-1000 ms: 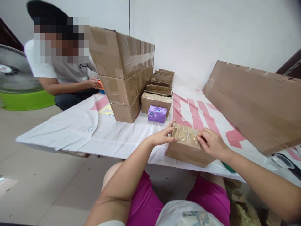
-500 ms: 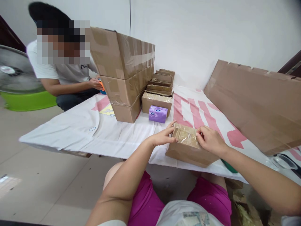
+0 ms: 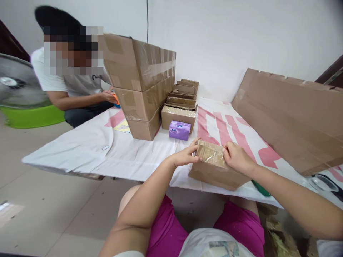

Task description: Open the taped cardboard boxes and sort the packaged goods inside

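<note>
A small brown cardboard box (image 3: 214, 171), wrapped in shiny clear tape, sits at the near edge of a low table under a white cloth with pink print (image 3: 88, 150). My left hand (image 3: 186, 155) grips the box's left end, fingers curled over its top edge. My right hand (image 3: 237, 159) presses on the top right of the box, fingers bent and pinched on the tape there. A small purple box (image 3: 179, 130) lies just beyond, untouched.
A tall stack of taped cartons (image 3: 142, 84) stands mid-table, with a row of small brown boxes (image 3: 182, 98) behind the purple one. Flat cardboard sheets (image 3: 289, 114) lean at the right. A tape roll (image 3: 321, 182) lies far right. Another person (image 3: 72, 89) sits at back left, beside a fan (image 3: 16, 82).
My right hand has slid a little left along the top of the box. My left hand and the box have stayed put.
</note>
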